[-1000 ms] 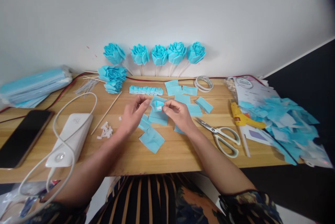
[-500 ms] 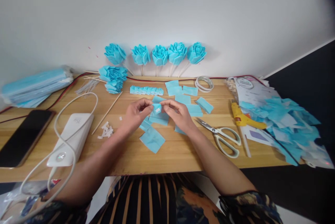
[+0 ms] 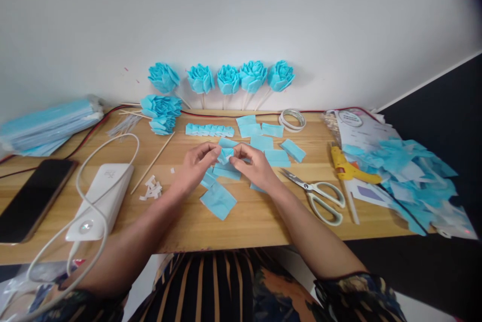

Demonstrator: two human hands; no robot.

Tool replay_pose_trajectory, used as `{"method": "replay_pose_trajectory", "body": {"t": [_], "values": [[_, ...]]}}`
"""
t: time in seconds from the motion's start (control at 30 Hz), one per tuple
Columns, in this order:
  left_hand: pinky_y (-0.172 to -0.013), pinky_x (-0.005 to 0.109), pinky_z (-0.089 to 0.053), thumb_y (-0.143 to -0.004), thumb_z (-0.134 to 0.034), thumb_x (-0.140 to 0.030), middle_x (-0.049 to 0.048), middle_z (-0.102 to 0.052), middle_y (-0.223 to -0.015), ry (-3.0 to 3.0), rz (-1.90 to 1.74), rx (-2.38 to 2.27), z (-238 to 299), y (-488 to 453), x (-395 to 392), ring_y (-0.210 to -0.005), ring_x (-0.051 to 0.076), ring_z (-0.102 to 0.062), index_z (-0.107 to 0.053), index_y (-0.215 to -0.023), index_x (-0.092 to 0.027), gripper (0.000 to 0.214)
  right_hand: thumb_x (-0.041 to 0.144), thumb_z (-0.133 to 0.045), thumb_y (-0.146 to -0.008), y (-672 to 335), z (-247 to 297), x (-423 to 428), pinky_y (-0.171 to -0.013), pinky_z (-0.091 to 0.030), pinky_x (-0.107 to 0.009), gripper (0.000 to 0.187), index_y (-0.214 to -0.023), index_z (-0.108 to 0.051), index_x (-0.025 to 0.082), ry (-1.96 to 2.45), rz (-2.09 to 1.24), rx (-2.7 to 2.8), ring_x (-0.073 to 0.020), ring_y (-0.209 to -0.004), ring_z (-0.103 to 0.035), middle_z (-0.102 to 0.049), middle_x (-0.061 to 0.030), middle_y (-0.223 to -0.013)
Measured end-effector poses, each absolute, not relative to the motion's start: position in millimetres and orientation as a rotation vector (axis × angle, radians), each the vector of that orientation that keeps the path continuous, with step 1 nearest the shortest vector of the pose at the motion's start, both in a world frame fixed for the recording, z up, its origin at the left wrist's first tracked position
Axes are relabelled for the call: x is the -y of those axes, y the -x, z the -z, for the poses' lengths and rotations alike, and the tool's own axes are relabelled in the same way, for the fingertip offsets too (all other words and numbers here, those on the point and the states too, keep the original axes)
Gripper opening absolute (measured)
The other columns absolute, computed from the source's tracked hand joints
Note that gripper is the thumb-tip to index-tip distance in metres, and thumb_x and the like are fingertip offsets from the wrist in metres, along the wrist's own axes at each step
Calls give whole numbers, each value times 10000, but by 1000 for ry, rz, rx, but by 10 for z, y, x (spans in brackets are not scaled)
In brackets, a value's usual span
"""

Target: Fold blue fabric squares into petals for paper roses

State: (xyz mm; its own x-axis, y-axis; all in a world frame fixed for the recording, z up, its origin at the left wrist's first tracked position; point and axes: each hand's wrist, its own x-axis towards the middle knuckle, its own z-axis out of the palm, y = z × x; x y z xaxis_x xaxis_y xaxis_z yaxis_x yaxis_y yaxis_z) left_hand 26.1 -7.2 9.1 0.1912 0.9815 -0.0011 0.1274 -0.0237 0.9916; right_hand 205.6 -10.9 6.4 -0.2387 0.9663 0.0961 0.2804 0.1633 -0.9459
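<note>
Both my left hand (image 3: 199, 164) and my right hand (image 3: 254, 164) pinch a small folded blue fabric piece (image 3: 226, 155) between thumb and fingers, one at each side. It is held just above the middle of the table. Flat blue fabric pieces (image 3: 219, 201) lie below and around my hands. Behind them is a row of folded blue petals (image 3: 209, 130). Several blue fabric roses (image 3: 228, 79) on thin sticks lean on the wall, and more blue roses (image 3: 161, 108) lie at the back left.
Scissors (image 3: 316, 191), a yellow glue gun (image 3: 348, 166), a tape roll (image 3: 292, 119) and a heap of blue scraps (image 3: 417, 176) are on the right. Left are a wooden stick (image 3: 152, 164), white strips (image 3: 151, 189), a power bank (image 3: 101, 201) with a looping cable, a phone (image 3: 35, 199) and packed masks (image 3: 50, 123).
The fabric piece has been folded further: its top now shows slanting folds, and the white patch on its front is no longer visible. My right fingers have curled in closer around it.
</note>
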Motion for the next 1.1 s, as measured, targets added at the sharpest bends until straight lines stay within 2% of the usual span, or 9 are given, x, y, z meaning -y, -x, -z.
{"method": "replay_pose_trajectory", "body": {"t": [0.17, 0.3, 0.5, 0.73, 0.93, 1.1], "values": [[-631, 263, -451, -831, -610, -452, 4, -617, -707, -1347, -1027, -1181, -86, -251, 55, -673, 154, -570, -650, -1012, -171, 336, 316, -577, -793, -2066, -53, 103, -618, -367, -252, 192, -690, -452, 214, 1202, -1100, 1643, -117, -644, -437, -463, 40, -669], [-596, 256, -413, -799, -631, -420, -7, -585, -678, -1359, -974, -1121, -92, -253, 57, -633, 137, -516, -655, -940, -165, 292, 359, -597, -796, -2087, -36, 83, -625, -379, -252, 202, -714, -485, 211, 1168, -1153, 1548, -117, -643, -446, -466, 43, -671], [-536, 236, -336, -772, -646, -418, -33, -494, -618, -1407, -877, -1083, -84, -258, 72, -574, 107, -431, -569, -697, -173, 268, 369, -618, -807, -2103, -20, 80, -624, -372, -251, 222, -709, -499, 209, 1137, -1180, 1508, -113, -634, -437, -451, 48, -660], [-519, 234, -297, -756, -631, -421, -39, -453, -610, -1416, -867, -1111, -64, -232, 34, -553, 100, -390, -534, -670, -176, 277, 371, -554, -879, -2163, -55, 80, -714, -402, -268, 193, -818, -620, 200, 1118, -1236, 1545, -134, -742, -534, -592, 13, -764], [-515, 235, -284, -759, -610, -386, -42, -417, -584, -1503, -870, -1163, -116, -218, 45, -551, 102, -375, -503, -638, -178, 263, 338, -587, -815, -2149, -86, 71, -650, -379, -257, 176, -717, -554, 196, 1163, -1188, 1595, -115, -643, -464, -509, 36, -668], [-558, 244, -348, -765, -600, -377, -19, -503, -651, -1458, -970, -1177, -100, -207, 25, -604, 118, -447, -560, -719, -171, 215, 345, -585, -808, -2145, -86, 75, -664, -386, -261, 196, -693, -524, 199, 1167, -1194, 1631, -120, -661, -465, -511, 30, -671]]}}
